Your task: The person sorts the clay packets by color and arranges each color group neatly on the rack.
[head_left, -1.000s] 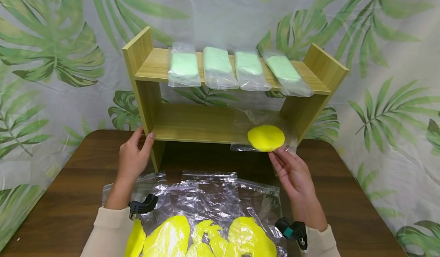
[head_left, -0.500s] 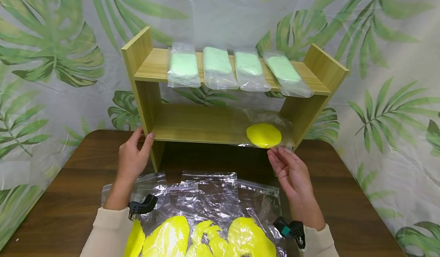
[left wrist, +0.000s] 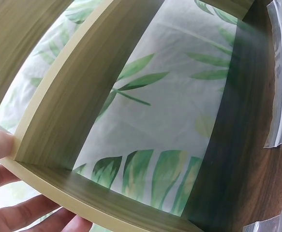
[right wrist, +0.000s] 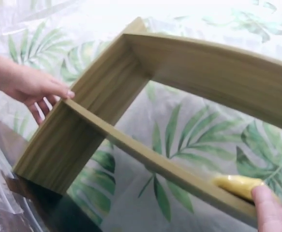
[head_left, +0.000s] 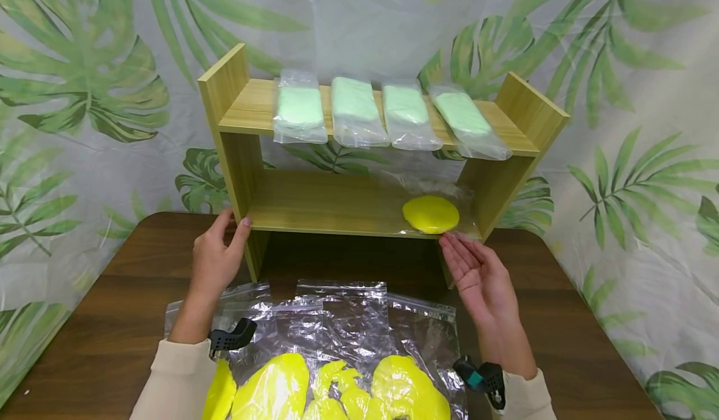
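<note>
Well, there's a brown table (head_left: 84,320) bearing a wooden shelf (head_left: 320,201), its left side gripped by the left hand (head_left: 216,254). The right hand (head_left: 480,283), fingers nearly straight, touches the near edge of the yellow packet (head_left: 431,214), lying on the lower level at right. Probably it's being seated; next calls for drawing the fingers away gently.

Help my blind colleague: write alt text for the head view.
A person's right hand touches a bagged yellow disc on the lower level of a wooden shelf; the left hand holds its left side. Four bagged pale-green blocks lie on top, bagged yellow slabs on the table.
</note>
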### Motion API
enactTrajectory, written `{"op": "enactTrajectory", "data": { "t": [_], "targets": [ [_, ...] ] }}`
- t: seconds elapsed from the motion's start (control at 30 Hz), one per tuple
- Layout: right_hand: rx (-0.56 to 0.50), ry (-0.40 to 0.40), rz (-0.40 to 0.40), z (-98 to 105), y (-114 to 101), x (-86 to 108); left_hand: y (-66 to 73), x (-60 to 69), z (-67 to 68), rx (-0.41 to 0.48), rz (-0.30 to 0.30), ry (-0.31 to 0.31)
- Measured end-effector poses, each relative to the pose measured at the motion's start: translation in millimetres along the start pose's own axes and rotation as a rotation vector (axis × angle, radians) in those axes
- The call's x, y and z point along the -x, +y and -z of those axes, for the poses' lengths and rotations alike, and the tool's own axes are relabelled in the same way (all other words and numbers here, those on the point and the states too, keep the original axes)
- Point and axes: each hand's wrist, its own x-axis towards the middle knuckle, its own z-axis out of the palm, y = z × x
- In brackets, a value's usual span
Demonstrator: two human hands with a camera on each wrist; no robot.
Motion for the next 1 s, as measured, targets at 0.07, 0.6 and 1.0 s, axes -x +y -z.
{"op": "enactTrajectory", "data": {
  "t": [0.07, 0.6, 1.0],
  "targets": [
    [-0.037, -0.021, -0.011, -2, -2, 1.6, 0.3, 0.1, 0.9, 0.002, -0.004, -0.002],
    [0.104, 0.041, -0.08, -9, -8, 7.1, -4.2, 0.2, 1.6, 0.002, 0.0, -0.004],
    [0.277, 0.007, -0.187, -1, -14, 22.7, -2.0, 0.1, -0.8, 0.014, -0.004, -0.018]
  ]
}}
